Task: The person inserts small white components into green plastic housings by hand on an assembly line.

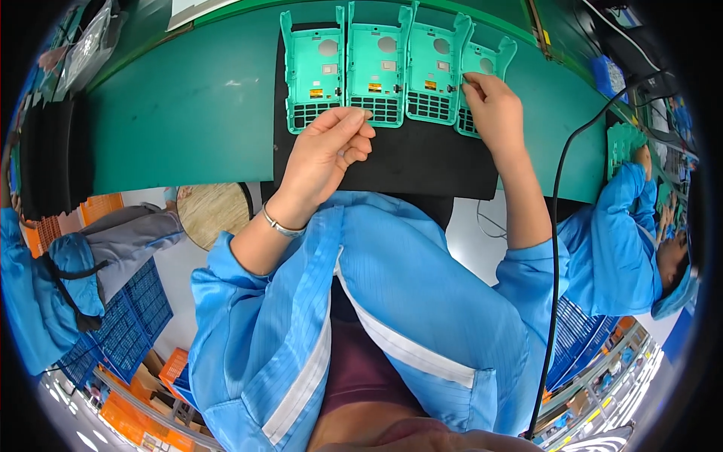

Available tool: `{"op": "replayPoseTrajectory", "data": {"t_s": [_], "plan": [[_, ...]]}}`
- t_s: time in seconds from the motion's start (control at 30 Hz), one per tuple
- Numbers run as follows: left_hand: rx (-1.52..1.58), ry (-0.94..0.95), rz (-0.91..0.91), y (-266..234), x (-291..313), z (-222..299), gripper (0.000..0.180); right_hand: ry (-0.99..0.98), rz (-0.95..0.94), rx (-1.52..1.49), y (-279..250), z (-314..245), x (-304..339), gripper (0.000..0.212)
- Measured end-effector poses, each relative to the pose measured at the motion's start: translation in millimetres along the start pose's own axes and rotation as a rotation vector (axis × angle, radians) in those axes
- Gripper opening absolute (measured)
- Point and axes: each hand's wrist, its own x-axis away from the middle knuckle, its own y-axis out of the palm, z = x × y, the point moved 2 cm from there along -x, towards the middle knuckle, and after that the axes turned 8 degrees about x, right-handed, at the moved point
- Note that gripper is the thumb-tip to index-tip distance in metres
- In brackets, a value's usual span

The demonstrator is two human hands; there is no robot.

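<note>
Several green plastic housings stand side by side in a row on a black mat [422, 162]; the leftmost housing [305, 56], the second housing [369, 60] and the third housing [429, 53] show whole inner faces with a round spot, a small label and a grille. My left hand [324, 151] is closed in a pinch in front of the second housing's grille; what its fingertips hold, if anything, is too small to name. My right hand [495, 113] covers part of the rightmost housing [476, 54], thumb and forefinger pinched at its left side; their contents are hidden.
The mat lies on a green worktable [181, 120]. A black cable [561, 181] hangs down past my right arm. A co-worker in blue [614, 241] sits at right beside another green part [625, 139]. Black sheets [49, 158] and a round stool [215, 215] are at left.
</note>
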Motion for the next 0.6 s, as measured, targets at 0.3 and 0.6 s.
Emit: {"op": "replayPoseTrajectory", "data": {"t_s": [0.3,0.6], "plan": [[-0.036,0.013,0.069,16,-4,-9,0.013,0.021,-0.017,-0.111,-7,25,-7,0.015],[-0.059,0.022,0.118,23,-13,-15,0.013,-0.015,0.045,-0.041,-8,38,-3,0.012]]}}
